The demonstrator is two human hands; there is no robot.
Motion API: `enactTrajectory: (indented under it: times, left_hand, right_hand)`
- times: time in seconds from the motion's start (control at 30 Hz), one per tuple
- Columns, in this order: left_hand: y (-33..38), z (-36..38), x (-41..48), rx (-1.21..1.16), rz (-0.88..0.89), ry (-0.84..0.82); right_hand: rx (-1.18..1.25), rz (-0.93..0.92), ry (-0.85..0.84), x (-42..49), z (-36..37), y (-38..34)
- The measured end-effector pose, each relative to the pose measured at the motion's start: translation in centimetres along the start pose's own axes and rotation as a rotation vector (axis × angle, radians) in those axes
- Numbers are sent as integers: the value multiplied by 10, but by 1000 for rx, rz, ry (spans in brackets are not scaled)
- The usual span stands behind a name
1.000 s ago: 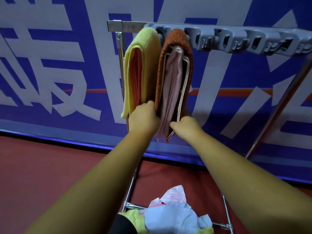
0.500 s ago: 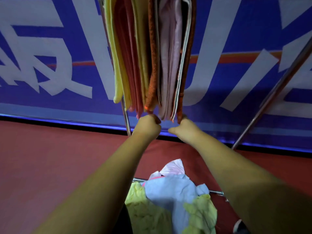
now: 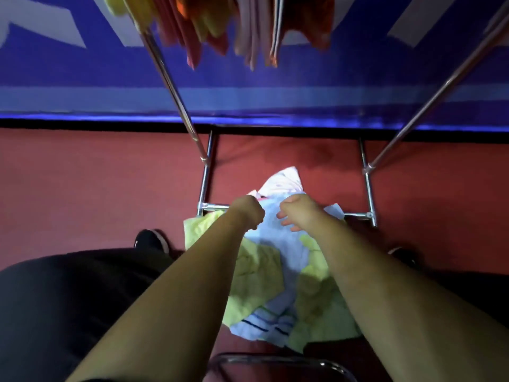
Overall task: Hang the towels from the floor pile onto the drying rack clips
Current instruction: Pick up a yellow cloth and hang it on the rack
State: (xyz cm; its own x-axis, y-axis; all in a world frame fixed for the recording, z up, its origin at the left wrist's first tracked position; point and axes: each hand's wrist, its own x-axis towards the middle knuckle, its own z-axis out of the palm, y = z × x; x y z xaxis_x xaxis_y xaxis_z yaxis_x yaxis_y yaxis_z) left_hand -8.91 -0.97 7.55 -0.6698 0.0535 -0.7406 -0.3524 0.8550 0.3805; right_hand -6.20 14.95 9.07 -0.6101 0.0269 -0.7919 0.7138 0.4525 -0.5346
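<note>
Towels lie in a loose pile (image 3: 275, 274) on the red floor (image 3: 96, 188), near the person and between their two forearms. The pile's far edge overlaps the near bottom bar of the metal rack (image 3: 205, 183). A light blue towel (image 3: 286, 244) with dark stripes at its near end lies on top. Yellow-green towels (image 3: 245, 274) spread out on both sides of it, and a pale pink and white one (image 3: 283, 183) pokes out at the far edge. Both bare hands reach down over the far part of the pile. The left hand (image 3: 248, 213) is curled into a fist just over the blue towel; whether it grips any cloth cannot be told. The right hand (image 3: 300, 213), close beside it on the right, has loosely bent, spread fingers (image 3: 283, 216) over the same towel and holds nothing visible. At the far top edge, the lower ends of hung towels (image 3: 248, 23) in yellow, orange and pink dangle, blurred, in front of a blue banner (image 3: 82, 78). A black shoe (image 3: 150, 241) stands on the floor left of the pile.
</note>
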Motion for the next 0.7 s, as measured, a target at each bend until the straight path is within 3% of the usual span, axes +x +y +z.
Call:
enactTrajectory:
  times: [0.13, 0.2, 0.4, 0.6, 0.7]
  left_hand:
    - [-41, 71, 3, 178, 32, -48]
    - [-59, 99, 6, 157, 2, -96]
    - [-81, 124, 35, 180, 49, -222]
    - [-83, 132, 58, -200, -100, 262]
    - [-77, 134, 65, -345, -144, 364]
  right_hand:
    - [-184, 60, 33, 28, 27, 72]
    - [-278, 56, 47, 39, 34, 97]
    - [-415, 51, 6, 66, 44, 122]
    - [-367, 45, 29, 85, 55, 146]
    - [-356, 23, 30, 94, 70, 153]
